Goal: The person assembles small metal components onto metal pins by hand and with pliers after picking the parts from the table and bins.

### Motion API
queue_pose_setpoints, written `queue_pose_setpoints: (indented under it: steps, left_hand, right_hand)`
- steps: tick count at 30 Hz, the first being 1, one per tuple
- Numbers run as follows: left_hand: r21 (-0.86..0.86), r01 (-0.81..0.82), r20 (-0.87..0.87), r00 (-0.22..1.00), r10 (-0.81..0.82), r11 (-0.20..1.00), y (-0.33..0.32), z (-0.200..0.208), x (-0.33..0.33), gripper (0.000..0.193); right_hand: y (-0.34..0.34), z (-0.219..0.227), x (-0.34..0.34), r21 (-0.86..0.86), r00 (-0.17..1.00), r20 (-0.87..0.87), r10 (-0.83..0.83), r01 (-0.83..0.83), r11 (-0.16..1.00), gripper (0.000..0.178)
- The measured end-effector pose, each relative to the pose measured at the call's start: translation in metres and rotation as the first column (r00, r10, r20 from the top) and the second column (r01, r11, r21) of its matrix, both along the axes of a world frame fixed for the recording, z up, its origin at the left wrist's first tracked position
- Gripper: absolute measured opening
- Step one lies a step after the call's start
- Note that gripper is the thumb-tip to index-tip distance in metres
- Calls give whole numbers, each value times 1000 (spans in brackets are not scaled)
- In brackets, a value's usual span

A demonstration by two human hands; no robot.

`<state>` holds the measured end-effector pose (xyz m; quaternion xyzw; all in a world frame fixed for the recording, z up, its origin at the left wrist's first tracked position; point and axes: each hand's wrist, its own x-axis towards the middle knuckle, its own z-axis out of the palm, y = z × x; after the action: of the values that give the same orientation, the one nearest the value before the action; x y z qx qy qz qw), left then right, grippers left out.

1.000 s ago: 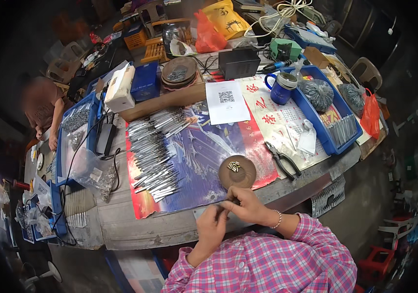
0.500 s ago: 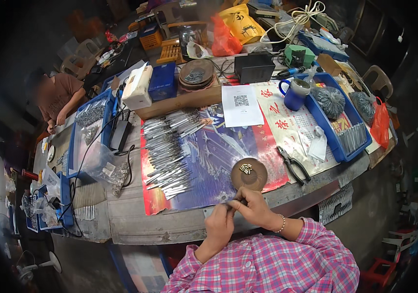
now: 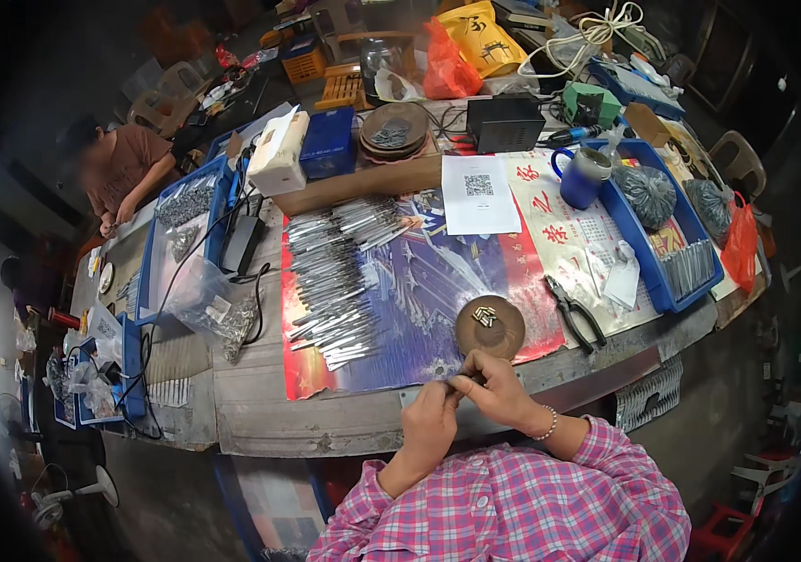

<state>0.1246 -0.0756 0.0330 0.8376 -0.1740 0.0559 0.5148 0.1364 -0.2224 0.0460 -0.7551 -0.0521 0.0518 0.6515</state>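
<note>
My left hand [image 3: 428, 421] and my right hand [image 3: 496, 389] meet at the table's near edge, fingers pinched together. Whatever sits between the fingertips is too small and covered to name. Just beyond my right hand stands a round brown dish [image 3: 475, 330] with several small brass-coloured pieces [image 3: 485, 317] in it. Farther left, rows of slim silver metal rods [image 3: 333, 300] lie on a colourful poster sheet [image 3: 419, 347]. Pliers with black handles [image 3: 575, 316] rest to the right of the dish.
A blue tray [image 3: 670, 302] with bagged parts and metal strips stands at right, beside a blue mug [image 3: 583, 178]. A wooden box [image 3: 363, 184] borders the rods at the back. Black cables [image 3: 260, 290] trail at left. Another person [image 3: 129, 173] sits at far left.
The whole view has shifted slightly, so the table things appear a little farther right and higher. Both hands stay pinched together near the dish.
</note>
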Motion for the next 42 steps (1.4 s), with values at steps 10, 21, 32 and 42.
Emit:
queue_pose_setpoints:
  steps: [10,21,32,42]
  left_hand:
    - [-486,82,-492,797,-350,870,8,1,-2,16]
    - [-659,-74,-317,930,-187,748,13,8,11,9]
    - [-496,46,-151,979,-138,867,-1,14,12,11]
    - [-842,-12,-372,737,-565,539,13,1,21,13]
  right_hand:
    - [-9,9,-7,-82,995,-2,103,-103,991,13]
    - [-11,8,-1,404,932,-227,284,-175,898,21]
    - [8,-9,-18,288,904,-170,393,-336,897,26]
    - [-2,-5,-15,488,713,-153,684,-547,680,31]
